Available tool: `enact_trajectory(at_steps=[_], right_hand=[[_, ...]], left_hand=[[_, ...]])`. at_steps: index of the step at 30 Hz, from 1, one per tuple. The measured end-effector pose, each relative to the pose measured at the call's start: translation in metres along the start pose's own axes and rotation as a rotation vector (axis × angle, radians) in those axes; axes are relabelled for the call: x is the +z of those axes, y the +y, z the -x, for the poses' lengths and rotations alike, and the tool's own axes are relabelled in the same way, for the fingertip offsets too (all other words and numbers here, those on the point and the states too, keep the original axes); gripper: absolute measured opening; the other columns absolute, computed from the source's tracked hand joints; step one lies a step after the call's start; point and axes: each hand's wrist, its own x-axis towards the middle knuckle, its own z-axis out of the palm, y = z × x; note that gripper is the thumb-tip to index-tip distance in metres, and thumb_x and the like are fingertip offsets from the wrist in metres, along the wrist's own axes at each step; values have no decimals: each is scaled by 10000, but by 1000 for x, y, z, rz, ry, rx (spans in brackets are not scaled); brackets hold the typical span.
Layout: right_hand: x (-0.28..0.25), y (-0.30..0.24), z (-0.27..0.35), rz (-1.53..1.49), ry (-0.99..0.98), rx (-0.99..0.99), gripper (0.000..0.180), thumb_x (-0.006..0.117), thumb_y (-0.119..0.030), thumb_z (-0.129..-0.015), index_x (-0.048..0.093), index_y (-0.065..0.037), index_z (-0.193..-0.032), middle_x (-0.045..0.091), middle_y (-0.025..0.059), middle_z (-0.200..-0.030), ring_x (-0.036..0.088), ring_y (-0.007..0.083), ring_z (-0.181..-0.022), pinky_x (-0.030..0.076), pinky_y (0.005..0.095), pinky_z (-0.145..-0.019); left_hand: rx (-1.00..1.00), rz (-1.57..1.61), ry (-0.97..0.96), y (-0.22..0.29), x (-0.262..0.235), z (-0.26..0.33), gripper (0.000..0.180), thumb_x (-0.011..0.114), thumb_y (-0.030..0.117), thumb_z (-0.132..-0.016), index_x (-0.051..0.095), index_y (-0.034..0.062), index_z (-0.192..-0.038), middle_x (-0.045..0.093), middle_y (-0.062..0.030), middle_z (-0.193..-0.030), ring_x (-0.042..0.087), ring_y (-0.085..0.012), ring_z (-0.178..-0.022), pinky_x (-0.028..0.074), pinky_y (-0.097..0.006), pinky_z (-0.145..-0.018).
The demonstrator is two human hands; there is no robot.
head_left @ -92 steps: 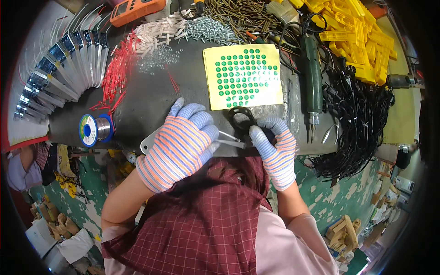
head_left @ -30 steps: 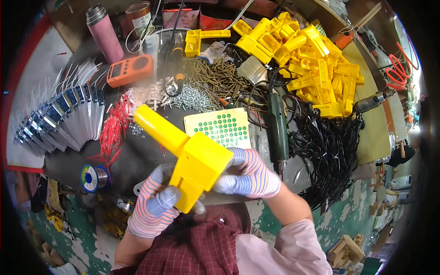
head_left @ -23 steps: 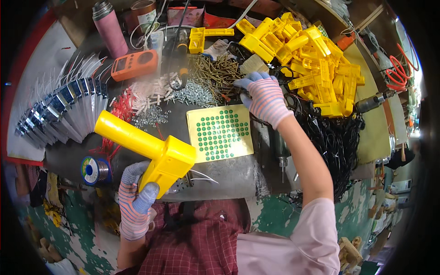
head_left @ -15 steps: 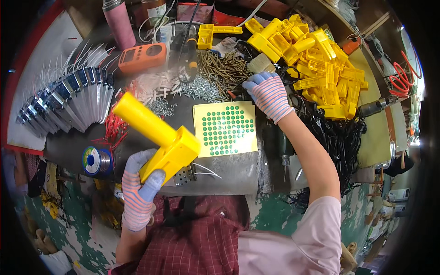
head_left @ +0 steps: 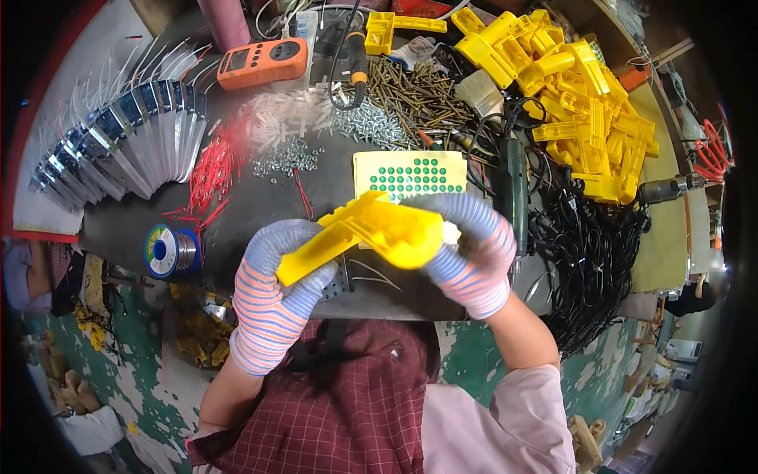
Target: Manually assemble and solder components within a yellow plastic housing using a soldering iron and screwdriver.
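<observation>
A yellow plastic housing [head_left: 363, 231], angled and blurred by motion, is held up over the table's near edge. My left hand [head_left: 276, 296], in a striped knit glove, grips its left end between thumb and fingers. Around its right end, the thumb and fingers of my right hand [head_left: 478, 257], gloved alike, are closed. A small white patch shows beside the right fingers; I cannot make out what it is. Behind the housing lies a pale yellow sheet of round green stickers [head_left: 365, 165], partly covered. Below it, a perforated metal plate [head_left: 338, 284] with white wires is half hidden by my left hand.
Yellow housings [head_left: 588, 118] are heaped at the back right, above black cables [head_left: 588, 261] and a power screwdriver [head_left: 515, 193]. Screws [head_left: 410, 95], nuts [head_left: 288, 154] and red wires [head_left: 217, 166] lie behind. At left are metal-and-white parts [head_left: 130, 142], a solder spool [head_left: 170, 251] and an orange multimeter [head_left: 262, 63].
My right hand has come back from beside the brush and screws to the housing and grips its right end. The housing has turned and moved right, with my left hand still on it.
</observation>
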Motion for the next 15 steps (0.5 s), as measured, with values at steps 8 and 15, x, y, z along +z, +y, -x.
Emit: enact_trajectory(at_steps=[8,15], right_hand=[[-3,19,-26,-19,-353,-86,263,747,-232,-800,674,-75,-998,660,115,-947,629,330,-927,499,417,-826],[-23,109,-108,1011,-271,-60,207,678,-156,-783,728,-149,-984,655,115,-961,630,323,-968,518,443,-844]], left_hand=[[107,-98,0,-16,-16,6,407,814,67,-767,621,39,-1124,658,-136,-1044,658,-275,-945,517,-354,-855],[-89,109,96,-21,-27,5,404,769,36,-812,590,7,-1173,645,-90,-1107,622,-166,-1005,489,-287,-901]])
